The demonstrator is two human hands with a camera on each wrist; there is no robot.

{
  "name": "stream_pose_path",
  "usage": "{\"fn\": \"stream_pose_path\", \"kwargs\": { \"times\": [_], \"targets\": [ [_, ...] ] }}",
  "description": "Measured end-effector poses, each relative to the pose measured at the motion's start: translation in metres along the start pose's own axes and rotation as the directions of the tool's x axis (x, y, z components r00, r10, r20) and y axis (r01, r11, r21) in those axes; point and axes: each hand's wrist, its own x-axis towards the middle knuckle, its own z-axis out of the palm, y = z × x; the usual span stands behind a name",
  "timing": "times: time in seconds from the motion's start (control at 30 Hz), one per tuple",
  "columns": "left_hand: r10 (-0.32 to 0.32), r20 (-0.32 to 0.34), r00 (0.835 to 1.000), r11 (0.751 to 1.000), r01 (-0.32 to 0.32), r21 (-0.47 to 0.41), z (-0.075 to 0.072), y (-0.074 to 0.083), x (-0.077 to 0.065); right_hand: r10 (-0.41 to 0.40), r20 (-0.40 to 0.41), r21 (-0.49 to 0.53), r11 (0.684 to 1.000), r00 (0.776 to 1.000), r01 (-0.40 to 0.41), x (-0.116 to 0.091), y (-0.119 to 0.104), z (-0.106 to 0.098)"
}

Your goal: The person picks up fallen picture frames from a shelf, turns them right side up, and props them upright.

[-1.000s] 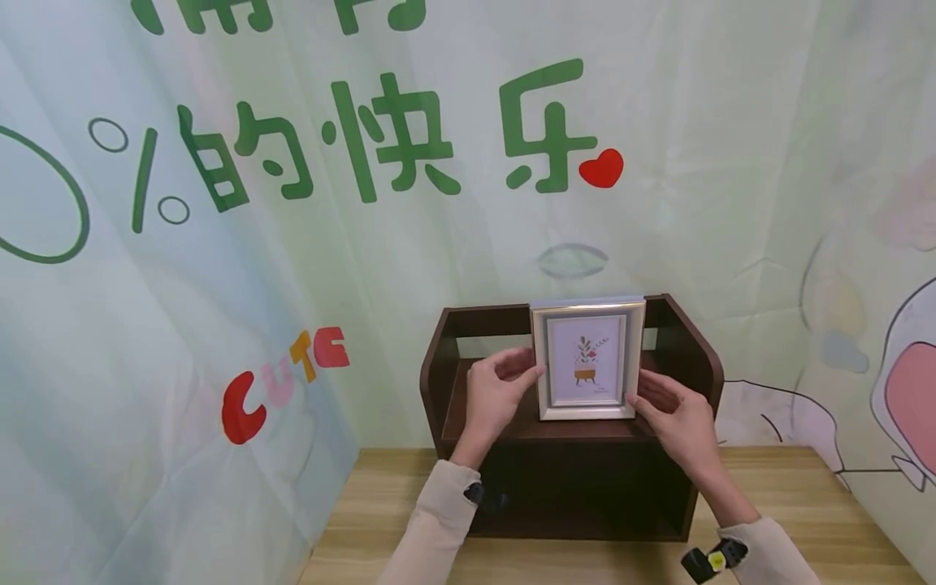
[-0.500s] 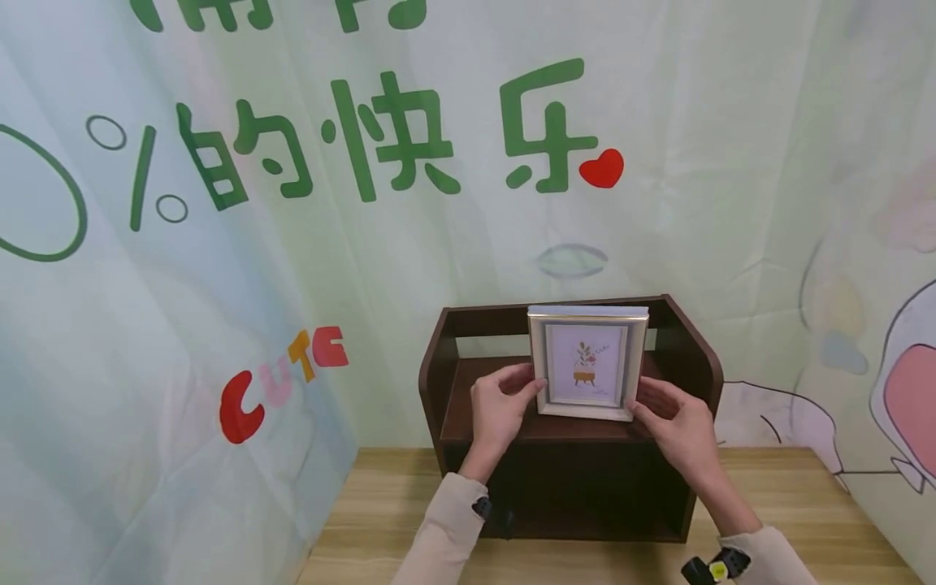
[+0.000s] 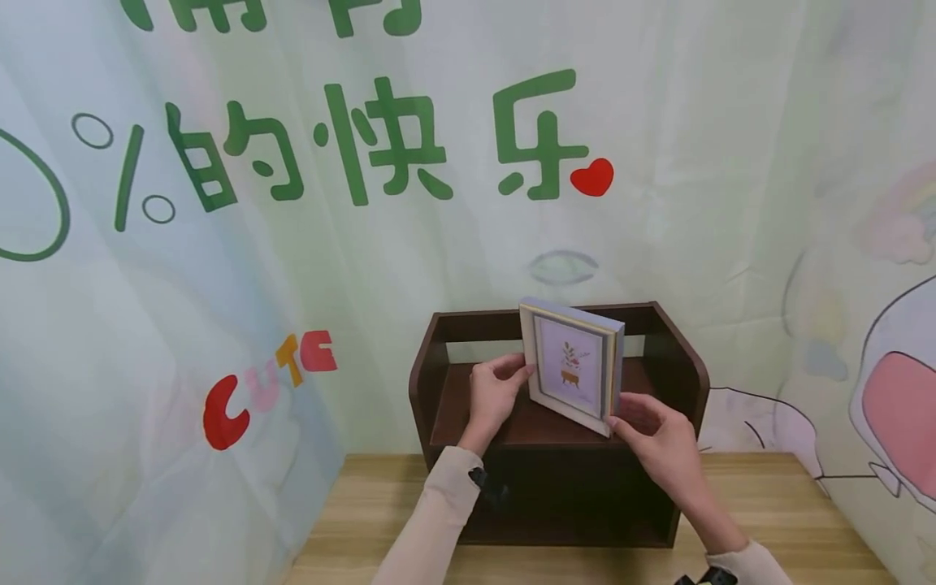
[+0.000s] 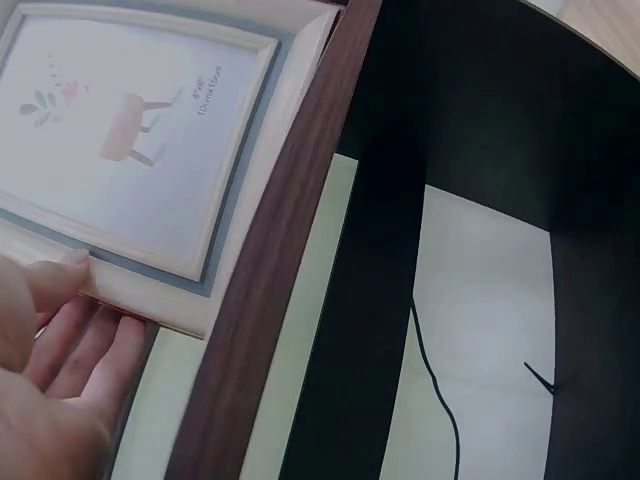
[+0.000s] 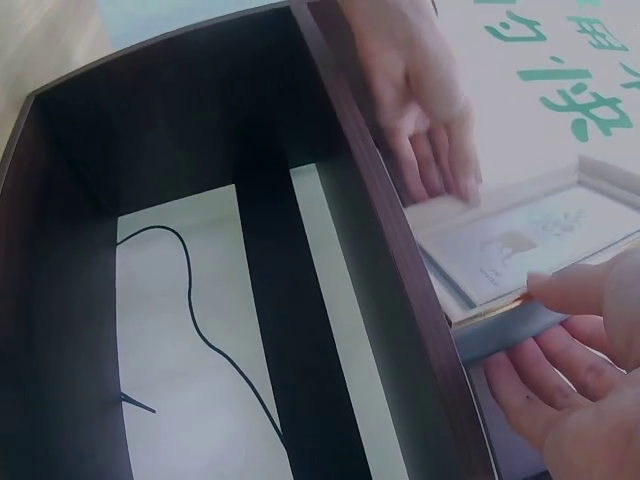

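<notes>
A picture frame (image 3: 570, 366) with a pale rim and a potted-plant print stands upright on the upper shelf of a dark brown desk shelf (image 3: 475, 422), turned at an angle with its right side nearer me. My left hand (image 3: 493, 394) pinches its left edge, thumb on the front and fingers behind. On the other side my right hand (image 3: 661, 439) pinches the lower right edge. The left wrist view shows the thumb on the frame's rim (image 4: 140, 300); in the right wrist view the fingers curl under the frame's grey side (image 5: 510, 330).
The shelf stands on a light wood table (image 3: 380, 487). Its lower compartment (image 3: 570, 496) is dark and open at the front. A thin black cable (image 5: 190, 290) shows through its open back. A printed curtain (image 3: 395, 244) hangs close behind.
The picture frame, first facing me, has turned so its right side comes forward and its left side goes back. Both hands keep their hold, the right one moving nearer and lower.
</notes>
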Motion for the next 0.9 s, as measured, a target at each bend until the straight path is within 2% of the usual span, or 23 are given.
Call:
{"fn": "stream_pose_path", "kwargs": {
  "times": [0.33, 0.5, 0.77, 0.9],
  "targets": [
    [0.015, 0.105, 0.994, 0.995, -0.005, -0.096, 0.011, -0.006, 0.014, -0.012, 0.037, -0.002, 1.000, 0.999, 0.012, -0.007, -0.010, 0.015],
    [0.014, 0.138, 0.990, 0.993, 0.001, -0.114, 0.018, -0.007, 0.021, -0.030, 0.035, 0.016, 0.999, 0.999, 0.029, -0.009, -0.013, 0.024],
    [0.035, 0.177, 0.984, 0.993, -0.015, -0.115, 0.028, -0.009, 0.027, -0.109, -0.033, 0.007, 0.994, 0.993, 0.110, -0.016, -0.016, 0.042],
    [0.029, 0.182, 0.983, 0.990, -0.004, -0.139, 0.030, -0.011, 0.028, -0.121, -0.061, 0.020, 0.992, 0.991, 0.122, -0.018, -0.019, 0.048]
  ]
}}
